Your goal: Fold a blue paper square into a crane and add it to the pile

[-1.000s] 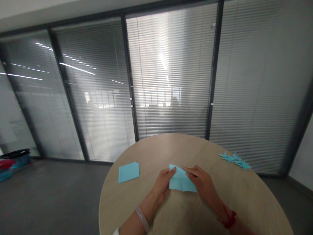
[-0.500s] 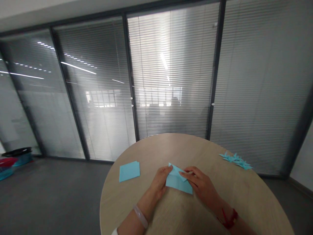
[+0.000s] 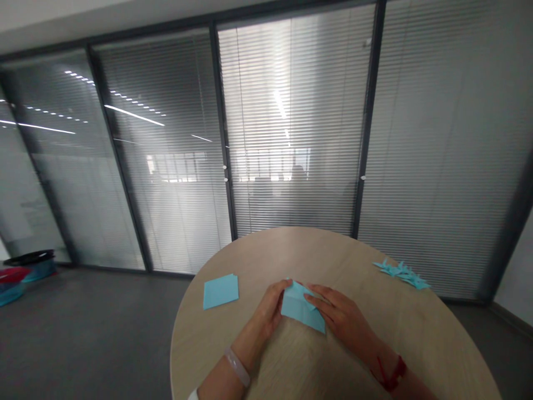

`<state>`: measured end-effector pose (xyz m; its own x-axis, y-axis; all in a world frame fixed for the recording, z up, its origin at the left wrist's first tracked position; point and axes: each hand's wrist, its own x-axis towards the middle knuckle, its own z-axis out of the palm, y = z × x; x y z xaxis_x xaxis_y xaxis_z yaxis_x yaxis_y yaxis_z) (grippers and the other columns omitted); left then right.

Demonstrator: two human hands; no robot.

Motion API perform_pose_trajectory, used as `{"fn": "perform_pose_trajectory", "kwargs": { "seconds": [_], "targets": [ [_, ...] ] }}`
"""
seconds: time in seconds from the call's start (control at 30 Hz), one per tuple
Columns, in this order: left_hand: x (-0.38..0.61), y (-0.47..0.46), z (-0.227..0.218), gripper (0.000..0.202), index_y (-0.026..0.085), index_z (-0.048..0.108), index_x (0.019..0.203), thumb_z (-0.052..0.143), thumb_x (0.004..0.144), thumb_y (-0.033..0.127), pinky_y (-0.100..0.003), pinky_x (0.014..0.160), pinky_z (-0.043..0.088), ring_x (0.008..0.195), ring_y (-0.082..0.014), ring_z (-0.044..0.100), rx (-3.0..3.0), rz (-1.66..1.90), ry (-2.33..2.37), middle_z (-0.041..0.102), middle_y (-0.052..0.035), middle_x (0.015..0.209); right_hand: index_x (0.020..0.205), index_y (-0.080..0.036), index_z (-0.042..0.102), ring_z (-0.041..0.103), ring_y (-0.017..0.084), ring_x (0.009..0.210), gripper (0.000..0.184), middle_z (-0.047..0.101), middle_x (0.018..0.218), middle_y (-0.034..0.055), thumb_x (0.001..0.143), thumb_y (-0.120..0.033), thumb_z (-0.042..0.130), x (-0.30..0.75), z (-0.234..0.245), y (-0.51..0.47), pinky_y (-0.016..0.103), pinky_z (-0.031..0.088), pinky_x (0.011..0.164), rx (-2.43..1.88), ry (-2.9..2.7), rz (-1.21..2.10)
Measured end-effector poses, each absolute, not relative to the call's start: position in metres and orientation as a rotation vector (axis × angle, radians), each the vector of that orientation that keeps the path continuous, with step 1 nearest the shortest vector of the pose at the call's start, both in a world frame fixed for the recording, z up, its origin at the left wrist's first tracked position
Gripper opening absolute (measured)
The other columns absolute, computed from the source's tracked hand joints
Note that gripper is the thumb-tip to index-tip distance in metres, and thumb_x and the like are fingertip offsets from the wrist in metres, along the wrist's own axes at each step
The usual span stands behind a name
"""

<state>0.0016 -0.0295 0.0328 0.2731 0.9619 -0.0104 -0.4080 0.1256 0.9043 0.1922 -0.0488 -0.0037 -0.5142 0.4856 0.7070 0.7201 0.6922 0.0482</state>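
A partly folded sheet of light blue paper [image 3: 300, 311] lies between my two hands, just over the near middle of the round table. My left hand [image 3: 270, 303] grips its left edge, with the fingers partly hidden behind the sheet. On the right side, my right hand [image 3: 339, 311] has its fingers closed on the paper's upper right, where a folded flap shows. A pale bangle circles the left wrist, and a red cord bracelet is on the right one.
To the left on the wooden table [image 3: 287, 250] lies a stack of blue paper [image 3: 220, 291]. A pile of folded blue paper pieces [image 3: 401, 273] rests near the right edge. Bins [image 3: 31, 265] stand on the floor at far left, and blinds-covered glass panels rise behind.
The right fingers have shifted slightly over the flap and lie flatter against it. The paper has tilted a little, its lower right corner dropping.
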Motion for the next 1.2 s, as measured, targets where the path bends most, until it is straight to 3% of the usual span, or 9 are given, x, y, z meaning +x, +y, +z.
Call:
{"fn": "perform_pose_trajectory", "kwargs": {
  "seconds": [0.43, 0.63, 0.73, 0.8, 0.9, 1.03, 1.2],
  "targets": [
    [-0.001, -0.026, 0.027, 0.039, 0.010, 0.068, 0.066, 0.080, 0.057, 0.046, -0.024, 0.056, 0.043, 0.052, -0.0135, 0.056, 1.062, 1.066, 0.750, 0.066, -0.0054, 0.058, 0.123, -0.022, 0.056, 0.056, 0.022, 0.113, 0.040, 0.060, 0.126, 0.0092, 0.088, -0.009, 0.042, 0.188, 0.001, -0.054, 0.040, 0.050, 0.093, -0.944, -2.276, -0.421],
    [-0.002, -0.017, 0.020, 0.040, 0.011, 0.066, 0.064, 0.078, 0.057, 0.048, -0.024, 0.054, 0.041, 0.051, -0.0125, 0.053, 1.173, 1.154, 0.833, 0.064, -0.0024, 0.057, 0.127, -0.024, 0.053, 0.051, 0.022, 0.118, 0.043, 0.056, 0.128, 0.0094, 0.086, -0.015, 0.043, 0.186, 0.011, -0.062, 0.043, 0.043, 0.100, -0.914, -2.183, -0.018],
    [0.000, -0.015, 0.018, 0.044, 0.012, 0.064, 0.063, 0.077, 0.056, 0.053, -0.023, 0.052, 0.039, 0.051, -0.0127, 0.052, 1.257, 1.176, 0.900, 0.062, -0.0017, 0.058, 0.129, -0.021, 0.048, 0.059, 0.021, 0.107, 0.040, 0.062, 0.117, 0.0102, 0.091, -0.027, 0.040, 0.184, 0.010, -0.059, 0.037, 0.047, 0.093, -0.975, -1.893, 0.377],
    [0.002, -0.015, 0.018, 0.046, 0.012, 0.062, 0.063, 0.075, 0.056, 0.056, -0.022, 0.049, 0.035, 0.049, -0.0112, 0.049, 1.324, 1.165, 0.941, 0.059, 0.0003, 0.056, 0.123, -0.019, 0.051, 0.065, 0.021, 0.093, 0.040, 0.068, 0.102, 0.0091, 0.090, -0.040, 0.043, 0.182, 0.007, -0.054, 0.034, 0.052, 0.082, -1.037, -1.704, 0.647],
    [0.005, -0.016, 0.017, 0.047, 0.013, 0.059, 0.063, 0.072, 0.058, 0.058, -0.021, 0.046, 0.029, 0.046, -0.0083, 0.041, 1.401, 1.148, 0.970, 0.050, 0.0040, 0.052, 0.100, -0.016, 0.062, 0.067, 0.022, 0.082, 0.042, 0.070, 0.087, 0.0075, 0.081, -0.053, 0.055, 0.180, 0.003, -0.045, 0.031, 0.052, 0.071, -1.041, -1.584, 0.928],
    [0.007, -0.019, 0.017, 0.048, 0.015, 0.054, 0.059, 0.069, 0.059, 0.061, -0.021, 0.045, 0.025, 0.046, -0.0079, 0.037, 1.458, 1.133, 0.989, 0.044, 0.0059, 0.050, 0.084, -0.016, 0.065, 0.066, 0.022, 0.076, 0.040, 0.070, 0.079, 0.0055, 0.072, -0.054, 0.065, 0.179, 0.000, -0.039, 0.030, 0.050, 0.067, -1.035, -1.552, 1.065],
    [0.011, -0.024, 0.019, 0.049, 0.018, 0.048, 0.054, 0.068, 0.059, 0.062, -0.022, 0.044, 0.023, 0.045, -0.0077, 0.032, 1.505, 1.167, 1.042, 0.038, 0.0070, 0.049, 0.082, -0.016, 0.066, 0.065, 0.020, 0.070, 0.038, 0.071, 0.075, 0.0045, 0.070, -0.052, 0.067, 0.181, -0.002, -0.036, 0.028, 0.047, 0.062, -1.062, -1.533, 1.069]
  ]
}}
